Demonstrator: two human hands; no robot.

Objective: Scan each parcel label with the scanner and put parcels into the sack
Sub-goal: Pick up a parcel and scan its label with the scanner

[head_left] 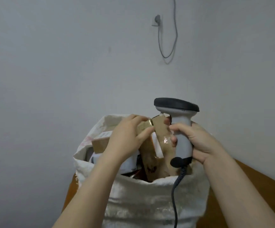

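Head view: scanner [181,124] upright, nose pointing left.

Both bare forearms reach up from the bottom edge, angling in toward each other; left hand [127,134] has its fingers [140,118] curled over the top of a cardboard parcel [159,127], thumb pressed on the near face; right hand [199,140] is wrapped round the scanner [182,145] handle, thumb across the front, hands pretty much side by side.
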